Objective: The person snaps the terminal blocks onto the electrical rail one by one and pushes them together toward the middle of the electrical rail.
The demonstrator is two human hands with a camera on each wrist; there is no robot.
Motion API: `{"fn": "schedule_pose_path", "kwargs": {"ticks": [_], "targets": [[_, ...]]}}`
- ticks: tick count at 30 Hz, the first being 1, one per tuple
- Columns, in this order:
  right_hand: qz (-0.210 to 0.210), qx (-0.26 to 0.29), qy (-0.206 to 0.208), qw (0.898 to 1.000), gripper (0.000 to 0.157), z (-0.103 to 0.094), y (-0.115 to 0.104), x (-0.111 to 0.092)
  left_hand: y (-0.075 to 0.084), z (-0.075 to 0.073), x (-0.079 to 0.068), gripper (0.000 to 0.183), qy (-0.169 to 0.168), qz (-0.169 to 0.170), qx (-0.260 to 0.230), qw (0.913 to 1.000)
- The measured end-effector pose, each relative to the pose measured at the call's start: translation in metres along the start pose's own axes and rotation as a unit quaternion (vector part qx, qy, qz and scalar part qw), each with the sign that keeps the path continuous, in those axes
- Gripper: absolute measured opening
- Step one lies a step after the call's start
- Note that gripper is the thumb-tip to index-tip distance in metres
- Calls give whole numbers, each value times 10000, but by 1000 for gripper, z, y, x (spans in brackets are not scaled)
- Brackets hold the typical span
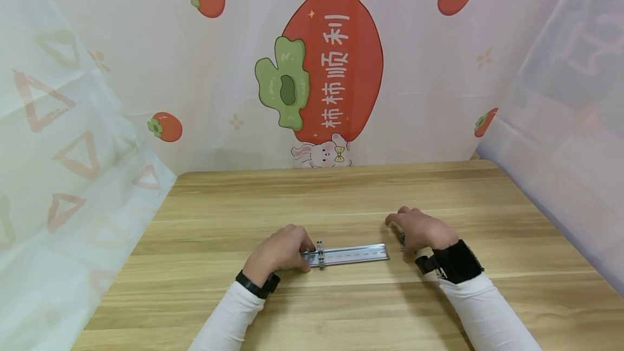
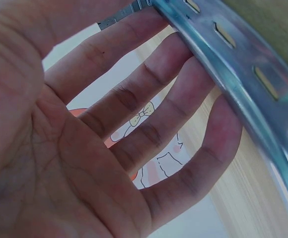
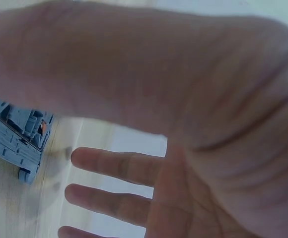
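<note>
A slotted metal DIN rail [image 1: 353,255] lies lengthwise across the wooden table. My left hand [image 1: 281,249] holds its left end between thumb and fingers; in the left wrist view, the fingertips press along the edge of the rail [image 2: 238,82]. Just beside that hand, a narrow terminal block [image 1: 320,256] sits across the rail. Right of the rail's free end, my right hand [image 1: 423,231] pinches a grey terminal block [image 3: 16,141] near the table. Its other fingers are spread fairly straight. The thumb hides part of this block in the right wrist view.
The wooden table [image 1: 312,307] reaches back to a white cloth backdrop [image 1: 414,96] printed with persimmons. Cloth panels also hang along the left [image 1: 63,167] and right [image 1: 560,140] sides.
</note>
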State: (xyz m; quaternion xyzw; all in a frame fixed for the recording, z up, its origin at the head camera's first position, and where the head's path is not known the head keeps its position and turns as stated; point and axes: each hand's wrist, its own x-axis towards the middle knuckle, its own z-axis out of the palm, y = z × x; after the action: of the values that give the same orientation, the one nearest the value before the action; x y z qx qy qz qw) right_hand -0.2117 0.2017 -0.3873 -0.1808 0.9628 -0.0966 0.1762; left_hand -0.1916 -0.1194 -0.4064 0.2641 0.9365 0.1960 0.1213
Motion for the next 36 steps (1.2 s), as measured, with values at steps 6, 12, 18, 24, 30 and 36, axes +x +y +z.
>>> {"fn": "schedule_pose_path", "kwargs": {"ticks": [6,12,18,24,30,36], "targets": [[-41,117,-1,9999,82,1,2,2,1,0,0,24,-12,-31,-14,10000],[-8,4,111,9999,76,0,4,2,2,-1,-1,23,-42,-56,-32,10000],[57,-40,185,9998,68,-1,5,2,2,0,-1,23,-50,-141,-42,9999],[61,-34,192,9998,63,-1,5,2,3,0,-1,23,-17,-121,-49,9999],[49,-13,182,9998,55,-1,6,3,4,-1,-2,23,-6,-97,-61,9999],[68,82,192,9998,50,-1,7,5,3,0,-2,23,10,-95,-54,9999]]}}
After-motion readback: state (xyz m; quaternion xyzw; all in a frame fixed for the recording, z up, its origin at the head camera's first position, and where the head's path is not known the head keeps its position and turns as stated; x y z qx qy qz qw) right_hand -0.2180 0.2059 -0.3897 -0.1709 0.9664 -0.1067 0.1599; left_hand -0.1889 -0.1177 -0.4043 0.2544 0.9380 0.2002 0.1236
